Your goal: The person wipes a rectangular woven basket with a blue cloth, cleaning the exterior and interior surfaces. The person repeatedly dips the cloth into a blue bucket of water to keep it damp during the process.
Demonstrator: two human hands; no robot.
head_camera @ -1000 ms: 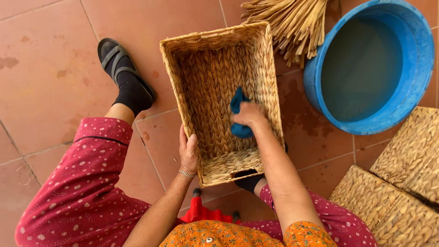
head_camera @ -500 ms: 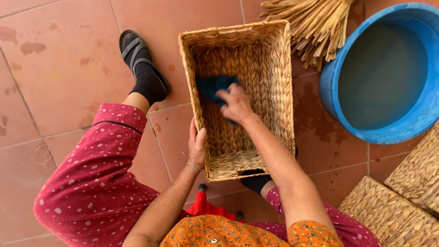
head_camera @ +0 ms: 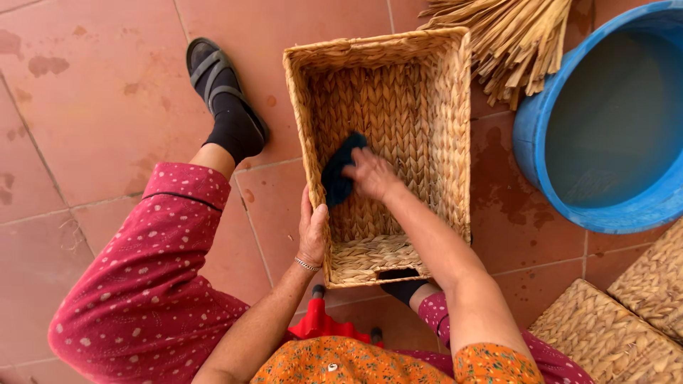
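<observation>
1. Basket [head_camera: 427,78], rectangular and woven of pale straw, stands on the red tiled floor [head_camera: 92,128] between the person's knees; everything below is placed relative to it.
2. Well to its left, a foot in a dark sock and sandal [head_camera: 224,99] rests on the tiles, above a red spotted trouser leg [head_camera: 142,284].
3. Against its left wall, the left hand [head_camera: 311,231] grips the rim, thumb inside, fingers curled over the outer side.
4. Inside it, near the left wall, a dark blue cloth [head_camera: 338,174] lies on the woven bottom.
5. Just right of the cloth, the right hand [head_camera: 371,174] presses on it, fingers bent and closed around its edge.
6. Beyond its upper right corner lies a bundle of dry straw [head_camera: 519,35].
7. To its right stands a blue tub [head_camera: 530,142].
8. At its lower right lie more woven panels [head_camera: 605,334].
</observation>
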